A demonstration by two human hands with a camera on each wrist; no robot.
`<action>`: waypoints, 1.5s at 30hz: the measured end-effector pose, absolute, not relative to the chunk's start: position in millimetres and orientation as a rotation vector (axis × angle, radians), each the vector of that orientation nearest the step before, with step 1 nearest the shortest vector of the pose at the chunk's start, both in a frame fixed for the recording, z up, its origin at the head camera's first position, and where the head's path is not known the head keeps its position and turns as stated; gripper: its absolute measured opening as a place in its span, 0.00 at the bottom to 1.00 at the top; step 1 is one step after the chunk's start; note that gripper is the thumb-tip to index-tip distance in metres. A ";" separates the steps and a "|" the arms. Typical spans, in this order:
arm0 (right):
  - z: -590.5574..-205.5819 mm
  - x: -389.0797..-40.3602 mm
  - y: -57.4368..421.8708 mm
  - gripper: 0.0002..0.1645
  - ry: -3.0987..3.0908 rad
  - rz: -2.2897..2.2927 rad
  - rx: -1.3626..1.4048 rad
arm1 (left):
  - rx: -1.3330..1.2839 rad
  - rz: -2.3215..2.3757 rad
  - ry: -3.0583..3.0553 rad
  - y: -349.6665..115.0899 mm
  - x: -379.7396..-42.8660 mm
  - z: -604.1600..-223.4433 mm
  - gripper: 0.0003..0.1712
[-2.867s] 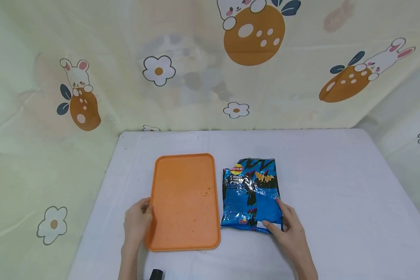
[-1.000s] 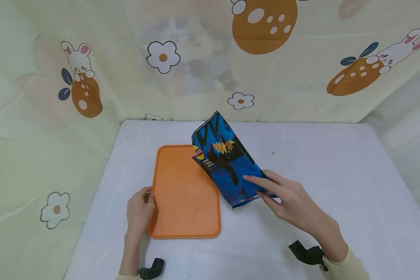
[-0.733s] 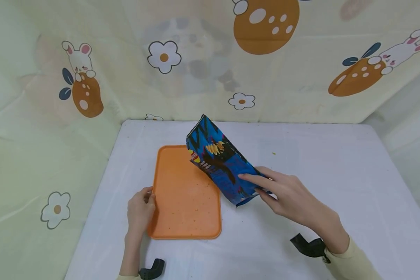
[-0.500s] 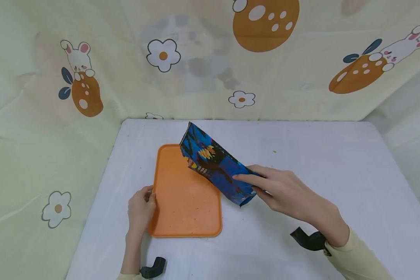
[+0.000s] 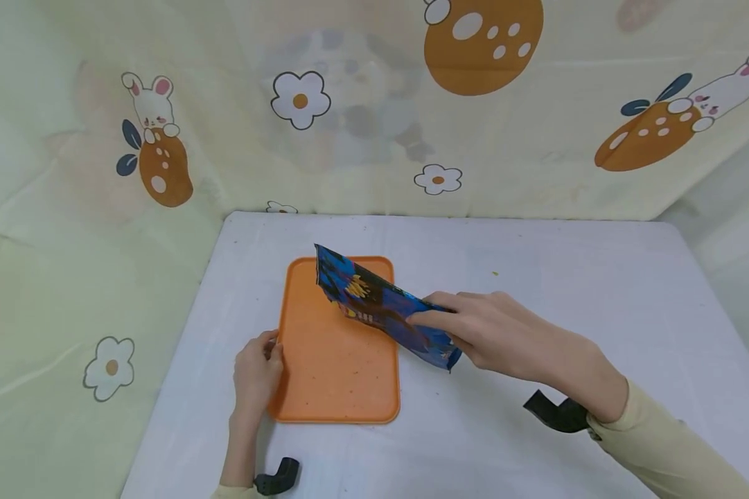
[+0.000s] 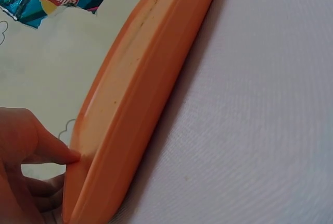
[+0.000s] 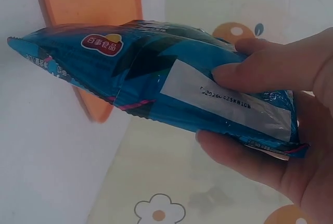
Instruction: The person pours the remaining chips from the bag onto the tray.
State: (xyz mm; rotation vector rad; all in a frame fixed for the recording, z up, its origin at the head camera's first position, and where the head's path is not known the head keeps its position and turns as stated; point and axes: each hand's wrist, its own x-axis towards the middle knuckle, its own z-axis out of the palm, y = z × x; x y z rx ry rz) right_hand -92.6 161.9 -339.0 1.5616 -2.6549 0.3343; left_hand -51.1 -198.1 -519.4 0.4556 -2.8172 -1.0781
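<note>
My right hand (image 5: 492,333) grips the lower right end of a blue and black chip bag (image 5: 380,305). The bag is tilted, its far end over the upper part of the orange tray (image 5: 337,374). In the right wrist view, thumb and fingers clamp the bag (image 7: 140,73) around its white date strip. My left hand (image 5: 258,374) pinches the tray's left rim, the thumb on the inner wall and the fingers outside, as the left wrist view shows. A few small crumbs lie on the tray. What is inside the bag is hidden.
A white-covered table (image 5: 505,443) carries the tray, and a small yellowish crumb (image 5: 495,273) lies on it to the right. Behind hangs a pale curtain (image 5: 362,138) with rabbits and flowers. Black wrist mounts (image 5: 277,477) sit at both wrists.
My right hand has lifted the chip bag off the table and swung it left over the tray. The bag's far end has tipped lower over the last second. My left hand stays at the rim.
</note>
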 end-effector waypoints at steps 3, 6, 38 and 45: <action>-337.6 -95.2 157.2 0.26 -2.664 0.305 1.578 | 0.448 -1.070 -2.803 -199.4 -51.3 -520.9 0.17; -337.2 -97.0 153.6 0.26 -2.643 0.307 1.588 | 0.449 -1.085 -2.797 -199.9 -51.7 -522.7 0.17; -329.4 -102.7 147.7 0.32 -2.606 0.323 1.555 | 0.401 -1.112 -2.787 -201.8 -53.3 -524.0 0.17; -329.8 -104.5 148.9 0.31 -2.574 0.372 1.583 | 0.389 -1.105 -2.773 -203.1 -56.5 -524.5 0.17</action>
